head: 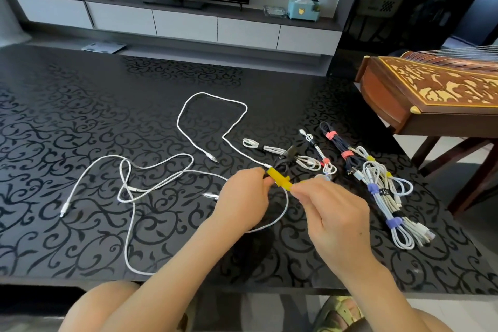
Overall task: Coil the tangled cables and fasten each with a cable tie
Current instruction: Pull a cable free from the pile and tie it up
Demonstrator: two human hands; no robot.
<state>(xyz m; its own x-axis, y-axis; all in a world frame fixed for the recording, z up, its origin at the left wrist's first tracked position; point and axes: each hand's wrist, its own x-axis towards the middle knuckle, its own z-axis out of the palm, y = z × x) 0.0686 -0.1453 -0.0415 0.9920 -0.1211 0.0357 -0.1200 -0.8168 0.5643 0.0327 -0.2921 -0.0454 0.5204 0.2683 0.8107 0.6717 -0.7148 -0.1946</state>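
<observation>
Just right of the frame's centre, above the black scroll-patterned table (80,116), your left hand (244,197) curls its fingers to pinch the small black coiled cable (283,163) at the upper-left end of the flat yellow fabric cable tie (280,178), while your right hand (334,213) pinches the tie's lower-right end
</observation>
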